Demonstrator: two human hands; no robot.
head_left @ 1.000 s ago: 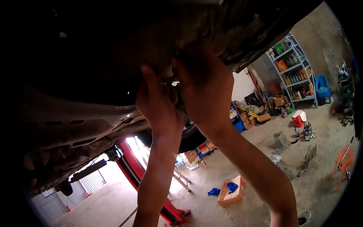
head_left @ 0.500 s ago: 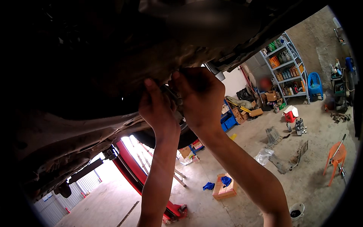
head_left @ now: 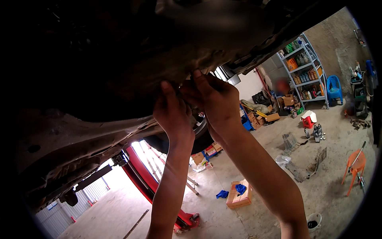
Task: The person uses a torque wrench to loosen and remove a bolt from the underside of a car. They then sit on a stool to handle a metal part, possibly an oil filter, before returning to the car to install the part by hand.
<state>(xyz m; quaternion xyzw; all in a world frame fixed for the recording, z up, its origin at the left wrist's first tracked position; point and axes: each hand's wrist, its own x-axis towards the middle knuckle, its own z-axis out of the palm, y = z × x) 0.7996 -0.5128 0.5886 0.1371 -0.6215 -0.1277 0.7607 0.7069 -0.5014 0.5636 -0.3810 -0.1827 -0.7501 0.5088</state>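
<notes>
Both arms reach up to the dark underside of a raised car. My left hand is closed, its thumb pointing up against the underbody and the other fingers curled behind. Close beside it on the right, my right hand is closed too, with thumb and fingers pinched together at the same spot. Whatever the fingertips grip is hidden in shadow and behind the hands. A car wheel shows just behind the wrists.
A red lift post stands lower left. On the floor are a cardboard box with a blue cloth, an orange stool holding tools, a white bucket and removed panels. Shelves of bottles stand far right.
The view has shifted slightly, and both hands appear a little farther right. The right hand has turned somewhat at the wrist. Both remain closed at the underbody.
</notes>
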